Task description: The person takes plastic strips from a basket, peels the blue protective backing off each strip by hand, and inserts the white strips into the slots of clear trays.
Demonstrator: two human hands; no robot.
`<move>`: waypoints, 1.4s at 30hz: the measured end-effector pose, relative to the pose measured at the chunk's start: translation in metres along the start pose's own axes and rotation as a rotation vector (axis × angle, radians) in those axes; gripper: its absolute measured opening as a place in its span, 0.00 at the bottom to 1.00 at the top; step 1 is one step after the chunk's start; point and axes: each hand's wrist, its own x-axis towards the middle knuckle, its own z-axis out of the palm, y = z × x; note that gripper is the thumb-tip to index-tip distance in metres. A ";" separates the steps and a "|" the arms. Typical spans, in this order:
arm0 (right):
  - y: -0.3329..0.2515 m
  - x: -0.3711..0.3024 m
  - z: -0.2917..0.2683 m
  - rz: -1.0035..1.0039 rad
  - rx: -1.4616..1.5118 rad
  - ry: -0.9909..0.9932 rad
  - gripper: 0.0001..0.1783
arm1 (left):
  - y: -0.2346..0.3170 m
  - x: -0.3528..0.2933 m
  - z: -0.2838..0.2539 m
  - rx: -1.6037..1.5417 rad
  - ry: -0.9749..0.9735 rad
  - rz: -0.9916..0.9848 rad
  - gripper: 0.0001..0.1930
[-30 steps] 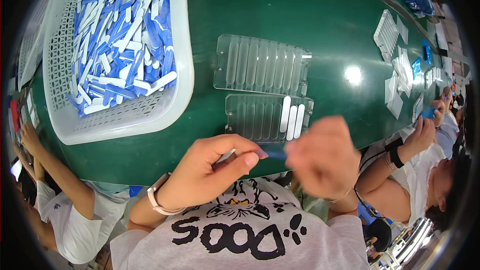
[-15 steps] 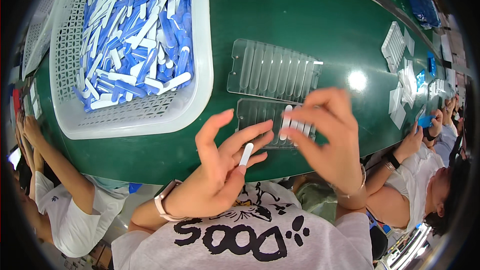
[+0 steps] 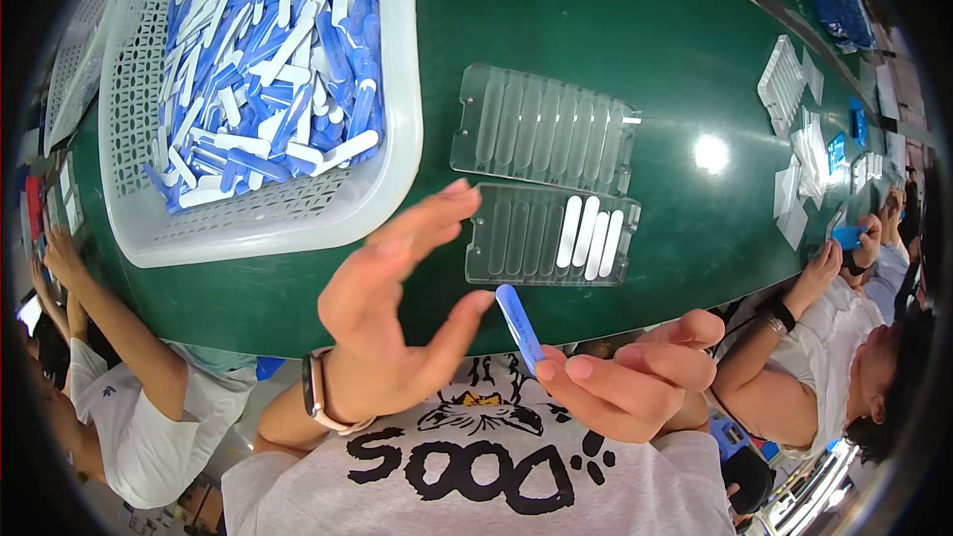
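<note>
My right hand (image 3: 630, 377) pinches the lower end of a small flat stick (image 3: 520, 330) with rounded ends, blue on the side facing up. My left hand (image 3: 392, 298) is open, its thumb tip close to the stick's upper end; whether they touch I cannot tell. Just beyond my hands lies a transparent slotted tray (image 3: 486, 276). White sticks (image 3: 591, 236) of the same shape fill several slots at its right, while the left slots hold none. Behind it rests a second transparent tray (image 3: 462, 154) with no sticks in its slots.
A white perforated basket (image 3: 402, 139) heaped with blue and white sticks (image 3: 268, 79) stands at the left on the green table (image 3: 556, 0). Farther right are another slotted tray (image 3: 781, 84) and plastic pieces (image 3: 812, 164). Co-workers sit on both sides, one person's hand (image 3: 866, 235) holding something blue.
My right hand has left the near tray and come down toward me, now pinching a blue-faced stick. My left hand has moved left and no longer holds the white stick it had.
</note>
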 end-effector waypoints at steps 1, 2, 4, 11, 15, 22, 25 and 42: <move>0.001 -0.003 0.000 0.002 -0.005 0.000 0.15 | 0.002 0.003 -0.004 -0.004 -0.004 0.001 0.37; 0.001 -0.005 -0.001 0.011 -0.022 -0.014 0.15 | 0.009 0.008 -0.013 0.267 -0.158 0.037 0.32; 0.002 -0.006 -0.002 0.020 -0.037 -0.025 0.14 | 0.012 0.012 -0.010 0.580 -0.223 0.145 0.17; 0.006 -0.004 -0.001 0.082 0.054 0.004 0.14 | 0.011 0.006 0.002 0.574 -0.366 0.277 0.19; 0.014 -0.007 -0.001 0.200 0.284 -0.013 0.11 | 0.009 0.016 0.007 0.373 -0.335 0.105 0.13; 0.003 -0.011 0.015 0.386 0.392 -0.026 0.12 | 0.007 0.021 0.013 -0.223 -0.259 -0.552 0.09; 0.008 -0.014 0.018 0.374 0.290 -0.060 0.12 | 0.012 0.036 0.020 -0.039 -0.296 -0.681 0.10; 0.018 -0.040 0.006 0.402 -0.169 -0.295 0.22 | -0.015 0.020 0.044 0.894 -0.164 0.014 0.18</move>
